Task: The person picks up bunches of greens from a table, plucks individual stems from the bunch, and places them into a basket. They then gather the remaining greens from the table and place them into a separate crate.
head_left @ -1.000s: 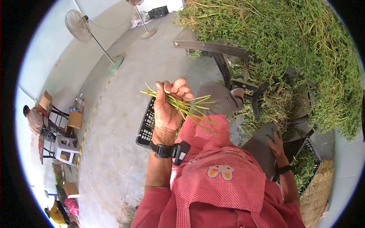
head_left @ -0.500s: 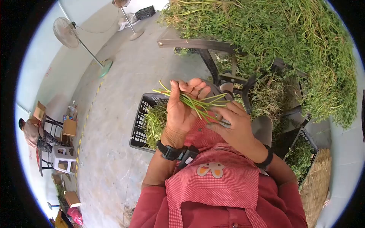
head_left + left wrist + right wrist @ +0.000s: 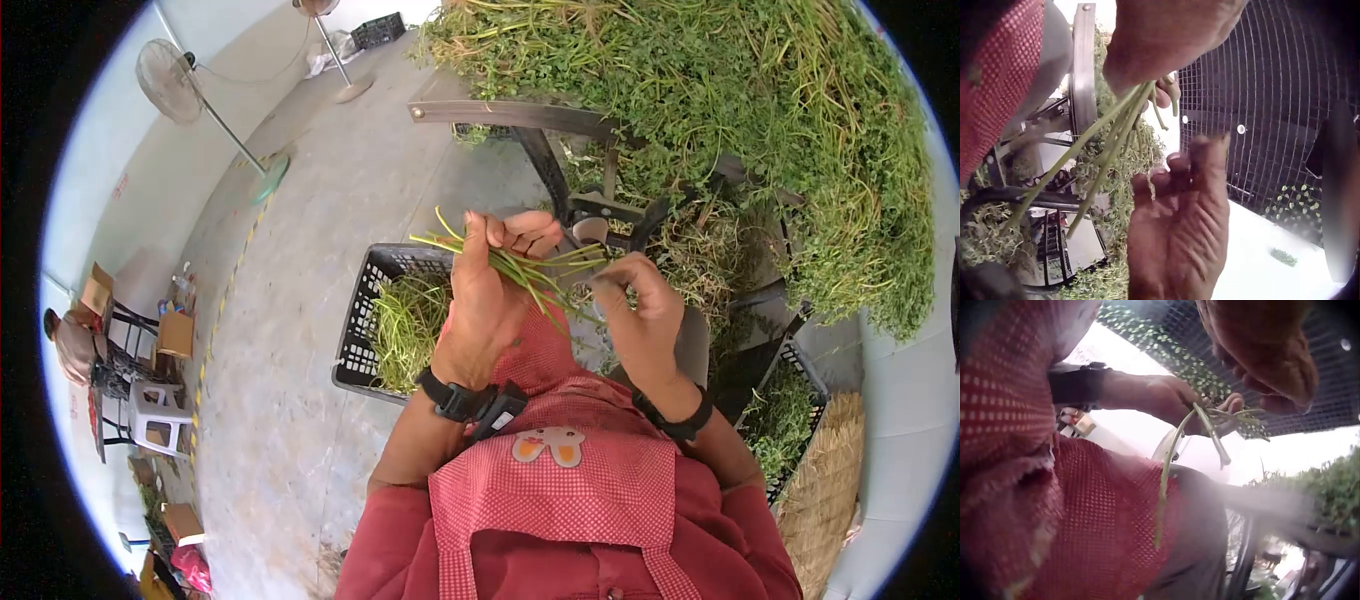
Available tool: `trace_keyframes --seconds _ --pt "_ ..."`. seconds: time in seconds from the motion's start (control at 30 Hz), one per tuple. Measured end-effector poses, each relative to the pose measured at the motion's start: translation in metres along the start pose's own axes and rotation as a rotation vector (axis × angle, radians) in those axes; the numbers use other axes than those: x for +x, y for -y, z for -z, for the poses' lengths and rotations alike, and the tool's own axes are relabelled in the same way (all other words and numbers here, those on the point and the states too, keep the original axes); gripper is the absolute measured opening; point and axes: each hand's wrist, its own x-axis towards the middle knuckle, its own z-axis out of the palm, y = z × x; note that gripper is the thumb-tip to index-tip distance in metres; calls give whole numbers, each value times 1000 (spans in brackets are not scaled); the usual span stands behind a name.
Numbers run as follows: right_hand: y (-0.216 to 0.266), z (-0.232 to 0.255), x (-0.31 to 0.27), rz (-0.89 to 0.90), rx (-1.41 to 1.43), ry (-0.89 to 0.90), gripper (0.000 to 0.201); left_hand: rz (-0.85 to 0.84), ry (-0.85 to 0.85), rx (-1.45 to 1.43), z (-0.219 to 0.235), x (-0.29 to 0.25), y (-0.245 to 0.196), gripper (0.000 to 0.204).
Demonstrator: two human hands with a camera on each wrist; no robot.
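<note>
My left hand (image 3: 488, 310) holds a small bunch of thin green stems (image 3: 535, 272), gripped under the thumb with the palm turned up. The stem ends stick out on both sides, and in the left wrist view several long stems (image 3: 1100, 159) hang down from the hand. Close to the right-hand ends of the bunch is my right hand (image 3: 645, 315), its fingers loosely bent. Nothing shows between the fingers of the right hand (image 3: 1179, 219) in the left wrist view. Below the left hand stands a black plastic crate (image 3: 350, 345) with cut green stems (image 3: 410, 330) in it.
A big heap of leafy green plants (image 3: 690, 90) covers a table with a metal edge (image 3: 510, 115) at upper right. More plants fill a crate (image 3: 785, 430) beside a straw mat (image 3: 825, 480). Standing fans (image 3: 170, 80), a white stool (image 3: 160, 415) and another person (image 3: 75, 345) are at left.
My right hand has come up from the knee to the stem ends, then drawn slightly right of them. The left hand has shifted right with the stems, and more of the crate shows.
</note>
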Motion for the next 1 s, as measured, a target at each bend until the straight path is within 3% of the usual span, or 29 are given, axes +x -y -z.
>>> trace_keyframes --seconds 0.03,0.07,0.13,0.2,0.33,0.43,0.5,0.63,0.73,0.8,0.87,0.97,1.0 --pt "10 3 2 151 -178 84 18 3 -2 -2 -1 -1 1 37" --pt "16 1 5 152 -183 84 18 4 -28 16 -4 -2 2 37" --pt "24 -8 10 450 -504 124 24 0 -49 33 -11 -5 3 37" --pt "19 -11 11 448 -549 140 23 31 -108 88 -18 -7 5 40" --pt "-7 -8 14 513 -629 147 20 10 -46 60 -16 -7 12 39" --pt "-11 -4 15 412 -529 108 14 39 -15 59 -17 -8 11 39" --pt "-13 1 14 390 -484 111 16 17 -116 75 -23 -9 13 37" --pt "-21 19 8 379 -458 90 26 21 -47 124 -19 -12 -6 33" --pt "-37 39 3 269 -410 55 27 -175 -124 361 -17 -3 -52 30" --pt "-42 54 3 290 -443 15 23 -327 -177 488 -16 1 -82 27" --pt "-41 69 4 103 -402 -55 16 -452 -213 686 4 5 -106 27" --pt "-46 96 16 116 -476 -108 14 -492 -439 897 40 8 -132 30" --pt "-46 104 19 95 -496 -142 15 -488 -406 999 66 10 -141 31"
